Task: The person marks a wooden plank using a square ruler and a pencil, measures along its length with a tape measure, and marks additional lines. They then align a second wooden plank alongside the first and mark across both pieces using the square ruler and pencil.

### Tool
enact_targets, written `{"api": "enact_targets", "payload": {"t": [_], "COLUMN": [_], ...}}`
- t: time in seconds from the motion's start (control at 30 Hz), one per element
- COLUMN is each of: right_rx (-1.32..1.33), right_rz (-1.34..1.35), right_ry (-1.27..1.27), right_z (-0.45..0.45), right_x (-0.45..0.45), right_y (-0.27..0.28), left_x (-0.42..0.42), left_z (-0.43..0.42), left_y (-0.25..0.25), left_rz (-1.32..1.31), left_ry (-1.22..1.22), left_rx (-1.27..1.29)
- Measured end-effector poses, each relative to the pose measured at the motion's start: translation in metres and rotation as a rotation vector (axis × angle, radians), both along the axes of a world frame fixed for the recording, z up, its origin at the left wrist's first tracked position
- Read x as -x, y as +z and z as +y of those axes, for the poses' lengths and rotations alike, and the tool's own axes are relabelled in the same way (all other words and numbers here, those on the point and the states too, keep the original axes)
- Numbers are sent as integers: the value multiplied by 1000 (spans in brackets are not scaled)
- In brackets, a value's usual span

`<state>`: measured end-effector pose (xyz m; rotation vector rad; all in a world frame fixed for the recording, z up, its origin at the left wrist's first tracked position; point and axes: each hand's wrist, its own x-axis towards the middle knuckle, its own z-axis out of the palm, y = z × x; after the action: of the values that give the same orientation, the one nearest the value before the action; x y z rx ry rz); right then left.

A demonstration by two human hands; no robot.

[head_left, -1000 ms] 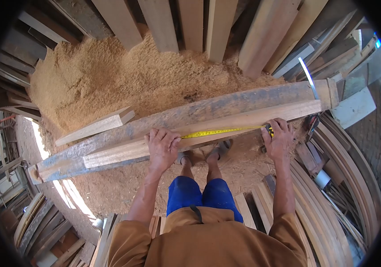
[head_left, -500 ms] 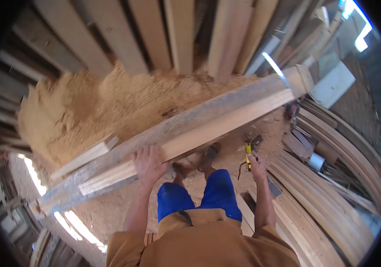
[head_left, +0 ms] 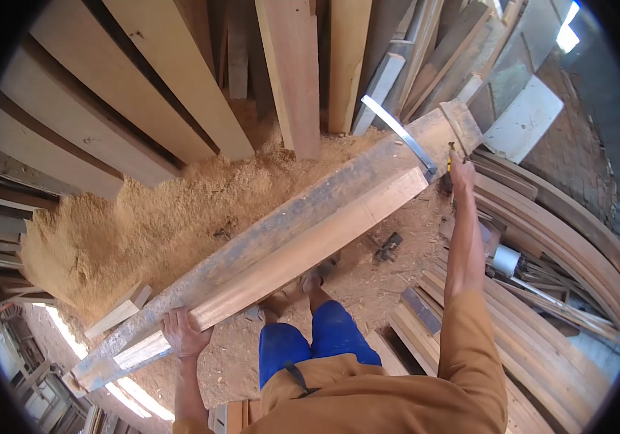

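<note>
My left hand is closed over the near-left part of a squared timber, thumb and fingers on either side of it. The timber lies lengthwise on a long grey-brown beam. My right hand is at the beam's far right end, its fingers wrapped round the yellow and black tape measure, which is partly hidden. A metal square stands with its blade up beside the timber's right end, close to my right hand.
Sawdust is heaped behind the beam, with upright planks beyond. A short wood block lies behind the beam at left. Stacked boards fill the right side. A dark clamp-like tool lies on the ground near my feet.
The tape was stretched along the timber and is now drawn in. My right hand has carried it down, then out to the beam's right end. My left hand has shifted left along the timber.
</note>
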<state>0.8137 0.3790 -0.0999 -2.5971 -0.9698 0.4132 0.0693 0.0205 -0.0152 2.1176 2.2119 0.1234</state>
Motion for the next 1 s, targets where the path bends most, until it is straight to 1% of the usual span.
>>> {"api": "enact_targets", "payload": {"t": [0.07,0.13,0.2,0.23,0.27,0.3,0.33,0.37,0.4,0.43,0.5,0.53,0.63,0.7,0.77,0.8,0.9,0.93,1.0], "right_rx": [144,178,212,111,11,-85,-96,-95,-35,24,183,220,94,48,76,225,-99,-152,-319], "right_rz": [-67,-86,-66,-131,-195,-250,-159,-63,-68,-70,-131,-155,-190,-153,-43,25,491,713,783], "right_ry": [-34,24,60,110,160,213,155,100,80,66,155,192,324,352,268,301,217,100,106], "right_z": [20,15,6,1,-6,-13,-23,-32,-43,-52,-65,-68,-73,-77,-79,-77,-100,-106,-107], "right_x": [-6,16,33,20,-8,-1,-2,13,21,23,29,27,8,7,25,22,10,7,5], "right_y": [-3,-8,3,-9,-34,-35,-26,10,18,12,-20,-39,-99,-103,-67,-54,-46,-37,-25], "left_x": [-3,-3,-2,-1,1,4,8,8,7,5,5,5,1,1,0,-1,-2,-2,0], "left_z": [2,2,3,3,3,-1,-5,-6,-5,-4,-4,-3,2,1,1,2,4,4,4], "left_y": [1,4,3,0,-4,-3,-5,-5,-4,-2,-1,1,2,2,4,5,8,9,8], "left_rz": [3,11,11,0,-9,-12,5,28,22,21,34,44,42,27,26,23,9,4,-4], "left_ry": [7,10,5,-5,-14,-19,-17,-11,-16,-18,22,23,18,21,26,27,28,24,20], "left_rx": [15,29,39,42,47,58,74,99,83,66,113,107,80,77,75,78,88,92,79]}}
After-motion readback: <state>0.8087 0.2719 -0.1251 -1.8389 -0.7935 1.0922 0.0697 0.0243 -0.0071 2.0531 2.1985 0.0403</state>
